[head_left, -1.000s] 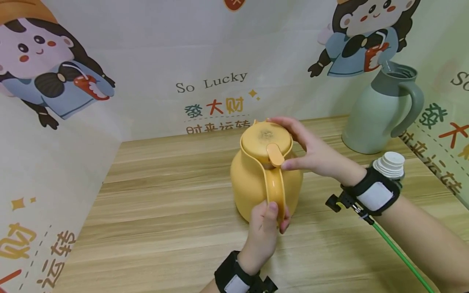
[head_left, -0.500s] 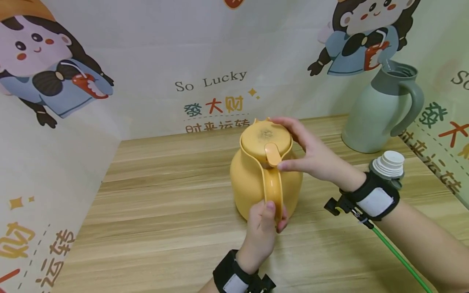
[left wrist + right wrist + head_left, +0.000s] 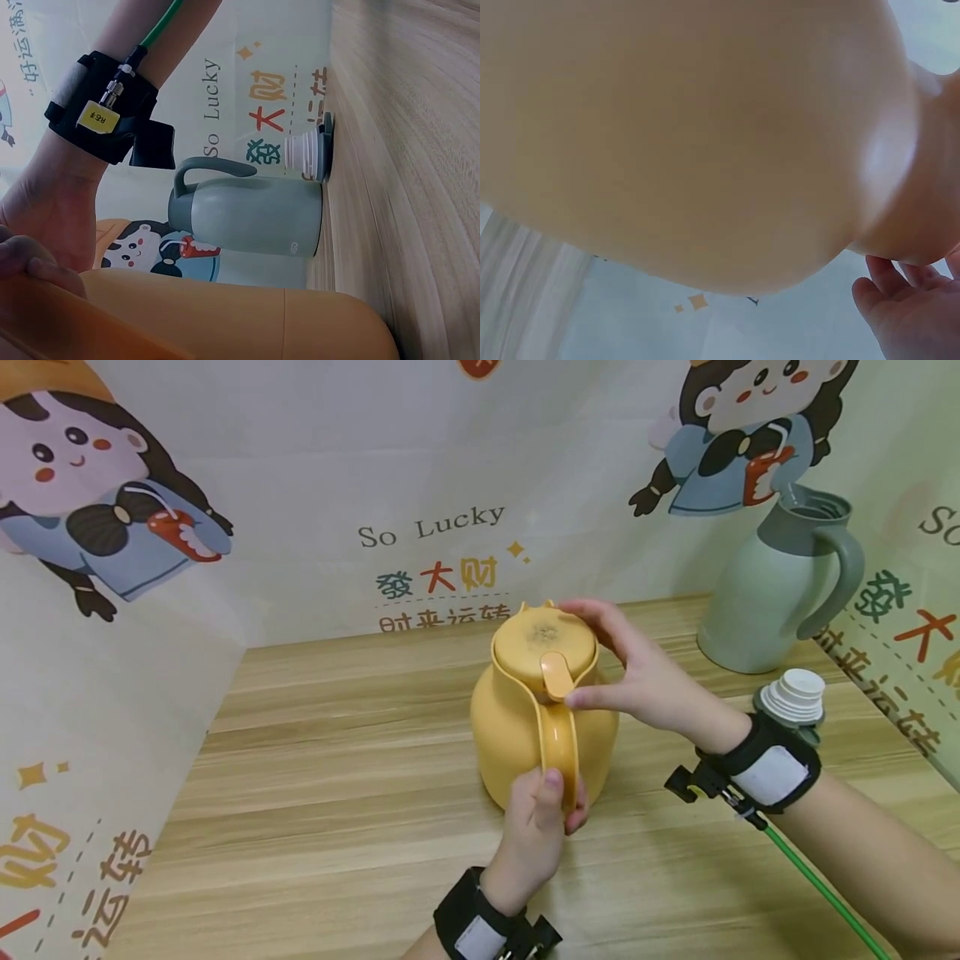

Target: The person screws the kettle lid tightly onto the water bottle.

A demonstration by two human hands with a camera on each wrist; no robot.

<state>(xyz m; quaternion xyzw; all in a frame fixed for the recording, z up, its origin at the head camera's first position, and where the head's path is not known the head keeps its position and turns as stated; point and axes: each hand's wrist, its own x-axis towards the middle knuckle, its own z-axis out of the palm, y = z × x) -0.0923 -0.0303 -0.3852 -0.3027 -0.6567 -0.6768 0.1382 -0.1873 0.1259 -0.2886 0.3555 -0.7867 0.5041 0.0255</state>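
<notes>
Yellow jug (image 3: pixel 498 731) being held upright on the counter (image 3: pixel 337 760) with both hands.
The handle (image 3: pixel 558 735) is being gripped low down by the left grip (image 3: pixel 534 835); the neck (image 3: pixel 919 199) is being clasped from the right by the right grip (image 3: pixel 637 681) — its thumb (image 3: pixel 596 697) being held at the tip of the lid (image 3: pixel 525 647) lever (image 3: pixel 557 673). Farther back at right, a green jug (image 3: pixel 750 593) is being supported by the counter — a white stopper (image 3: pixel 799 693) being carried in front.

Grey-green jug (image 3: pixel 753 602), top uncovered, upright on wood-grain table (image 3: pixel 337 735), right of and beyond the right hand's fingers (image 3: pixel 606 625). 1 stopper (image 3: pixel 798 695), white threads on grey base, near jug, also right of those fingers. Printed backdrop (image 3: pixel 300 485) beyond the fingers: 2 cartoon figures, "So Lucky", Chinese characters.
</notes>
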